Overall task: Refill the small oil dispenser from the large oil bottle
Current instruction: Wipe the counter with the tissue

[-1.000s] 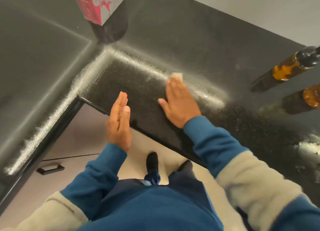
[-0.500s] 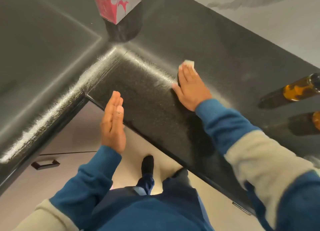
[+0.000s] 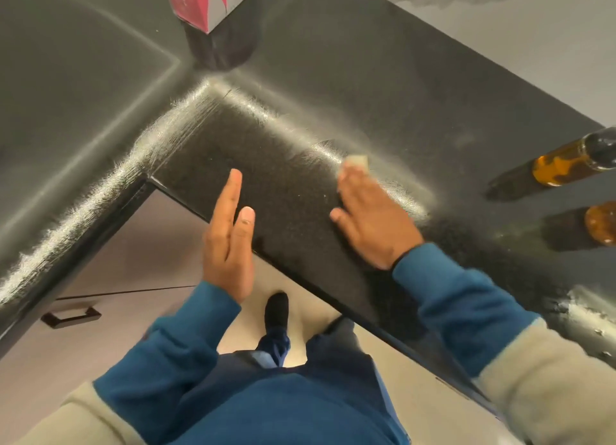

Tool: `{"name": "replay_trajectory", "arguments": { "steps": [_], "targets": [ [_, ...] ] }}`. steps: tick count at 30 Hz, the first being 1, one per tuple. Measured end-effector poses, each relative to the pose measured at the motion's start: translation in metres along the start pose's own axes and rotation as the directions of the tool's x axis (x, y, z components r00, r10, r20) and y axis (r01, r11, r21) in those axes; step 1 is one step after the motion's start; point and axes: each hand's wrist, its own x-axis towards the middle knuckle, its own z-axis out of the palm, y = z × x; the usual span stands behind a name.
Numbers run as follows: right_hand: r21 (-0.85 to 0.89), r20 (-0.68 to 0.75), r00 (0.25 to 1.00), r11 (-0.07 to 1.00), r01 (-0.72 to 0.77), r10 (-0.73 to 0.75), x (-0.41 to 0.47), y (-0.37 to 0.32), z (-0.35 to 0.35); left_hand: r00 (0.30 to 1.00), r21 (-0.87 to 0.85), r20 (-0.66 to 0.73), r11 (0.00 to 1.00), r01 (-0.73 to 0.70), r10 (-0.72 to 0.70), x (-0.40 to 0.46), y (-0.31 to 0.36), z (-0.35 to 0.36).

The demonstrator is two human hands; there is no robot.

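Floor (image 3: 320,314), pale, lies below the black speckled worktop (image 3: 293,191); left hand (image 3: 230,234) hovers at its near edge, fingers straight and together, empty; right hand (image 3: 373,218) presses flat on a small pale pad (image 3: 357,160); two amber oil bottles (image 3: 566,164) stand toward the right edge; red carton (image 3: 206,1) sits at the far corner.

Black speckled countertop (image 3: 383,88), pale floor (image 3: 393,374), cabinets (image 3: 140,244)
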Motion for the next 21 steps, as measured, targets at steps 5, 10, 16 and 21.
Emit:
{"name": "replay_trajectory", "arguments": {
  "steps": [5, 10, 16, 21],
  "targets": [
    [0.056, -0.12, 0.973, 0.98, -0.191, 0.196, 0.025, -0.024, 0.005, 0.999, 0.001, 0.032, 1.0, -0.012, 0.012, 0.0, 0.007, 0.02],
    [0.063, -0.017, 0.991, 0.989, 0.136, -0.135, -0.039, -0.091, 0.023, 0.999, 0.0, 0.053, 1.0, -0.01, 0.01, 0.002, 0.011, 0.033],
    [-0.006, -0.028, 0.995, 0.996, -0.094, 0.094, -0.086, 0.047, 0.006, 0.961, 0.047, 0.267, 0.997, 0.059, -0.069, -0.016, 0.016, 0.062],
    [0.095, -0.162, 0.913, 0.927, -0.364, 0.375, -0.022, 0.08, -0.003, 0.961, 0.187, 0.27, 0.982, 0.002, -0.053, -0.026, 0.023, 0.097]
  ]
}}
